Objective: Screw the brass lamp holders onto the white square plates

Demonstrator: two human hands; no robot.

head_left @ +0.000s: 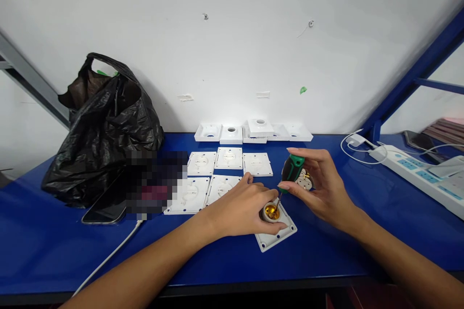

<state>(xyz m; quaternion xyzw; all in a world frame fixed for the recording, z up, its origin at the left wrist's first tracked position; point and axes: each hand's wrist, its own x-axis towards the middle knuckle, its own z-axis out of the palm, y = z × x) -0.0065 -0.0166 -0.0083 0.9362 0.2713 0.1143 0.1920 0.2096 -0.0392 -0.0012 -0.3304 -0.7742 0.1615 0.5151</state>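
Lampholder (272,216) with a brass-lined socket sat on its white square base near the front edge of the blue worktop (326,251), the only one in hand. One left hand (242,210) curled around the socket and pinned it down. One right hand (321,188) pinched a green-handled screwdriver (292,168) in closed fingers, its tip down inside the socket (some small metal parts seemed to lie in that palm, hard to tell). Behind lay five flat white plates (229,158) in two rows, three far and two near, and beyond them five white bases (253,131) against the wall. To the left stood one black plastic bag (105,125), with one phone (105,207) and its white cable (108,256) near it. One power strip (420,169) lay far right.
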